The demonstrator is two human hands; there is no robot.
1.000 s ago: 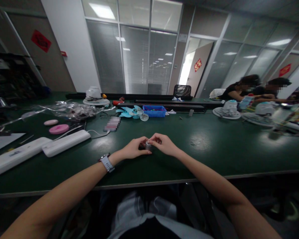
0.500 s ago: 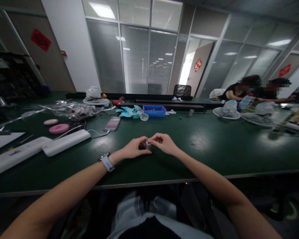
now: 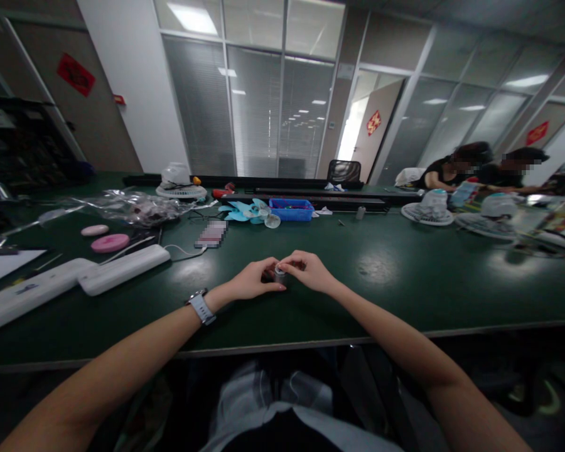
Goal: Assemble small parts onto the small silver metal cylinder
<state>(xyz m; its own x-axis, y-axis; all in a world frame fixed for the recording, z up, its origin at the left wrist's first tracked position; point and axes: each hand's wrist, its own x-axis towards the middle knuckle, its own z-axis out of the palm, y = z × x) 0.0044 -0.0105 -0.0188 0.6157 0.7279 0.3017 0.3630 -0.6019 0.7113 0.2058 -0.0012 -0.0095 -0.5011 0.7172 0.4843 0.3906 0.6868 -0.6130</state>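
A small grey metal cylinder (image 3: 280, 276) with a pale ring at its top stands upright above the green table, between my hands. My left hand (image 3: 254, 279) is closed around its side, thumb in front and fingers behind. From the right, my right hand (image 3: 308, 273) reaches over with thumb and bent fingers pinched at the cylinder's top rim. The fingers cover part of the top, and any small piece between them cannot be made out.
On the left lie a white power strip (image 3: 125, 270), a pink round case (image 3: 110, 243) and a phone (image 3: 211, 233) on a cable. Farther back are blue fan blades (image 3: 245, 211), a blue bin (image 3: 290, 210) and another small cylinder (image 3: 360, 213). Two people sit at far right.
My right thumb and fingertips have shifted slightly left over the cylinder's top. Left hand and cylinder stay almost in place.
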